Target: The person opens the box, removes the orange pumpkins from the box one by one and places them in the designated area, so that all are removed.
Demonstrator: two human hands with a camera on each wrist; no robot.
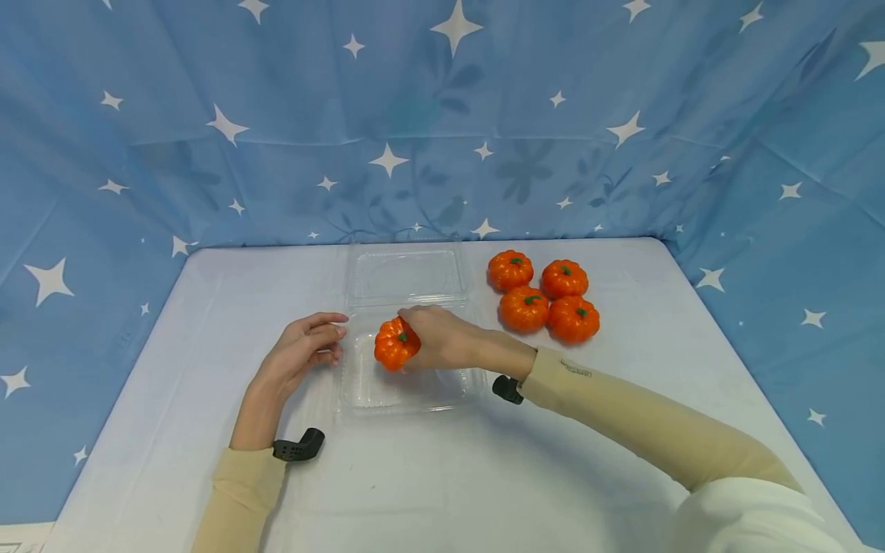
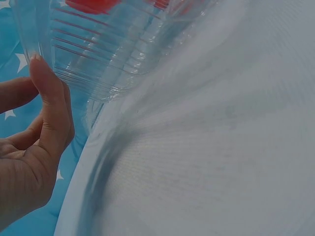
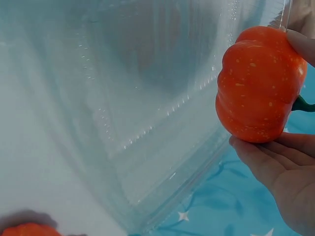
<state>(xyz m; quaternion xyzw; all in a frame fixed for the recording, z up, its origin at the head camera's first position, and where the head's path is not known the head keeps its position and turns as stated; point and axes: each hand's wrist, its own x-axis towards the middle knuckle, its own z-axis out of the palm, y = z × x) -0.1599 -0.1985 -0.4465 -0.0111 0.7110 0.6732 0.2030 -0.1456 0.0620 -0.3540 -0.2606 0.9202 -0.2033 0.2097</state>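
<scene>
In my right hand (image 1: 442, 336) I grip a small orange pumpkin (image 1: 394, 346) with a green stem, held over the base of a clear plastic clamshell box (image 1: 366, 393). The right wrist view shows thumb and fingers on opposite sides of the pumpkin (image 3: 261, 86). My left hand (image 1: 299, 352) is at the left side of the box, fingers loosely bent and holding nothing. Seen from the left wrist, its fingertips are right at the rim of the clear box (image 2: 93, 54). The box lid (image 1: 408, 274) is folded back, away from me.
Several more orange pumpkins (image 1: 525, 309) stand grouped on the white-covered table (image 1: 207, 330), right of the lid. A blue star-patterned cloth (image 1: 415, 100) hangs behind the table and along both sides. Each wrist wears a black device (image 1: 299, 445).
</scene>
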